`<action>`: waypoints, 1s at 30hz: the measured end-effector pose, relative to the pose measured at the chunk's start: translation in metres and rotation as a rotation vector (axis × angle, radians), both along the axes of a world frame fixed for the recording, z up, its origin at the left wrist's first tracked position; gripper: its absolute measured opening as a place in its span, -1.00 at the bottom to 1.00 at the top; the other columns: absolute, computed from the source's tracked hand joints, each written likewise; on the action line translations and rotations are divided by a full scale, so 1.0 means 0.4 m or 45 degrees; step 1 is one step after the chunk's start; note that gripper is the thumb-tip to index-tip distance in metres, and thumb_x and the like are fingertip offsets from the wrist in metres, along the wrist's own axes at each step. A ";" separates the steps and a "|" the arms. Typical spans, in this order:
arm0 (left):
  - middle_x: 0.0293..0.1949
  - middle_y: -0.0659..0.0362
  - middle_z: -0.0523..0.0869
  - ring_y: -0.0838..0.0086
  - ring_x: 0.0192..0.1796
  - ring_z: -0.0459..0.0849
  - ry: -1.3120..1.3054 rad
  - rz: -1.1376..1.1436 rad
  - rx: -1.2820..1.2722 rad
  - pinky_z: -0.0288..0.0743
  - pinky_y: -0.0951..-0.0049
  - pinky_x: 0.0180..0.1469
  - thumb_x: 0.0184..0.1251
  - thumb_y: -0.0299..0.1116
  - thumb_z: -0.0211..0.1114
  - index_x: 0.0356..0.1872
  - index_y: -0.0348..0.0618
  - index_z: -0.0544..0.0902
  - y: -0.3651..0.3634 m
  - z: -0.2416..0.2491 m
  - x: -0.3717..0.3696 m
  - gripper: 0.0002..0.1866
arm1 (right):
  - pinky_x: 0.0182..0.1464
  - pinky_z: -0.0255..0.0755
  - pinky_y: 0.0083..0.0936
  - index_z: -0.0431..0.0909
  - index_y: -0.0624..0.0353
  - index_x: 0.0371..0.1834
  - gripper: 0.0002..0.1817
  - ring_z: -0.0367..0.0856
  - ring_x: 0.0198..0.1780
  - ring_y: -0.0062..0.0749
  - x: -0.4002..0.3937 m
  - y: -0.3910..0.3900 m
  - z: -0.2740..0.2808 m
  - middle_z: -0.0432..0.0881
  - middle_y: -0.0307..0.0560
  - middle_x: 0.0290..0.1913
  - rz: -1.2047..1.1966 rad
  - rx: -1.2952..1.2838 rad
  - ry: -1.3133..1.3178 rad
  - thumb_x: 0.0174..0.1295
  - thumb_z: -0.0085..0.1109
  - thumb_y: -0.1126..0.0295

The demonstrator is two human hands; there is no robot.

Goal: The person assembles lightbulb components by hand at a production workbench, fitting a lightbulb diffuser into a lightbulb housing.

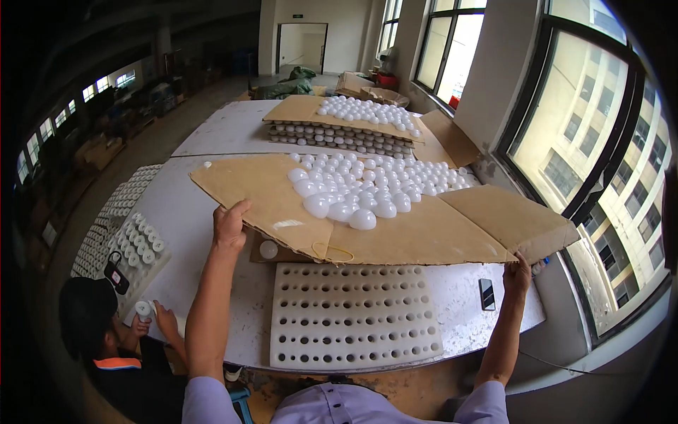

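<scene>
Both of my hands grip the near side of a large brown cardboard sheet (402,237), raised and tilted above the table. My left hand (231,225) is closed on its left edge, and my right hand (518,274) pinches the right front edge near a creased flap. Many glossy white domes (362,219), like light-bulb covers, lie bunched on the sheet's middle and far part. A yellow loop of band (333,251) is at its front edge. Just below sits a white foam tray (357,318) with rows of round holes. One white dome (268,249) shows under the sheet's left side.
Farther back, stacked cardboard layers (304,109) hold more domes. A phone (487,294) lies on the white table (205,283), right of the tray. At left, a seated co-worker (113,339) holds a white round part (143,309) beside trays of similar parts (138,240). Windows line the right wall.
</scene>
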State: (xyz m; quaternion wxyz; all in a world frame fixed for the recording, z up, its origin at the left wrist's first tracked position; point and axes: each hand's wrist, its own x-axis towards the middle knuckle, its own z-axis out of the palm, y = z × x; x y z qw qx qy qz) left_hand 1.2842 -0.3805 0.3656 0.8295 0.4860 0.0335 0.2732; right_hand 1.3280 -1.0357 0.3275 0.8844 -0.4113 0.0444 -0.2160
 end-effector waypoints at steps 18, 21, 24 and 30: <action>-0.12 0.11 0.64 0.33 -0.09 0.66 0.137 0.071 -0.039 0.60 0.31 -0.09 0.14 -0.58 0.21 0.00 -0.27 0.52 0.049 0.108 -0.105 -0.65 | 0.08 0.49 -0.42 0.55 0.35 -0.08 -0.75 0.63 -0.07 -0.38 -0.106 -0.066 0.060 0.66 -0.10 -0.13 -0.012 -0.037 -0.128 0.33 -0.03 0.42; -0.15 0.11 0.65 0.34 -0.13 0.66 0.080 0.030 -0.026 0.62 0.33 -0.17 0.14 -0.57 0.21 -0.02 -0.28 0.52 0.058 0.142 -0.086 -0.67 | 0.12 0.45 -0.35 0.55 0.32 -0.07 -0.75 0.60 -0.01 -0.37 -0.087 -0.074 0.082 0.65 -0.08 -0.14 0.003 -0.050 -0.156 0.34 -0.05 0.40; -0.13 0.10 0.64 0.33 -0.12 0.66 0.202 0.023 -0.034 0.61 0.33 -0.18 0.15 -0.57 0.20 -0.01 -0.29 0.52 0.037 0.163 -0.133 -0.67 | 0.05 0.50 -0.44 0.54 0.33 -0.12 -0.78 0.62 -0.06 -0.36 -0.121 -0.095 0.104 0.66 -0.08 -0.15 0.043 -0.084 -0.162 0.33 -0.01 0.41; -0.04 0.02 0.62 0.26 -0.01 0.63 0.123 0.043 -0.059 0.54 0.28 0.02 0.18 -0.58 0.16 0.07 -0.36 0.47 0.022 0.135 -0.210 -0.61 | 0.00 0.53 -0.46 0.53 0.29 -0.18 -0.83 0.62 -0.07 -0.38 -0.242 -0.099 0.158 0.66 -0.09 -0.17 0.078 -0.180 -0.229 0.33 0.00 0.41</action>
